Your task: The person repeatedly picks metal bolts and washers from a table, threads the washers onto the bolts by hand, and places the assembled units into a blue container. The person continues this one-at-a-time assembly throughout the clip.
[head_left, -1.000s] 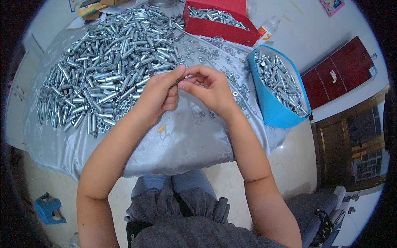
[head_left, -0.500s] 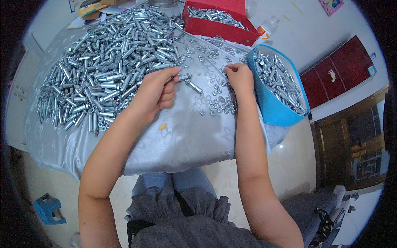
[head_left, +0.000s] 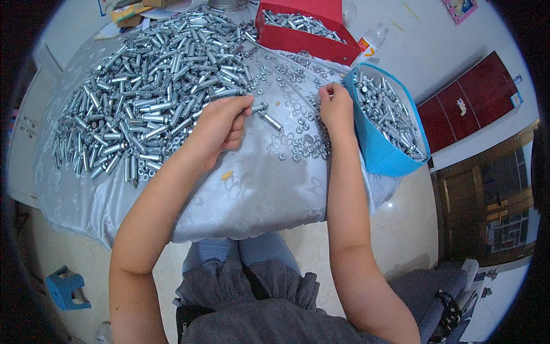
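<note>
A silver bolt [head_left: 259, 108] is seen on the cloth-covered bench [head_left: 258, 200], just beside the fingertips of the left hand [head_left: 220, 127], which is curled with its thumb pressed in; whether anything is gripped there cannot be told. A second bolt [head_left: 270, 121] is laid nearby. The right hand [head_left: 337, 109], held well apart, is pinched over scattered nuts [head_left: 303, 147], its hold hidden. The hands are flanked by a bolt pile [head_left: 160, 92] and a bolt-filled blue bin [head_left: 395, 166].
</note>
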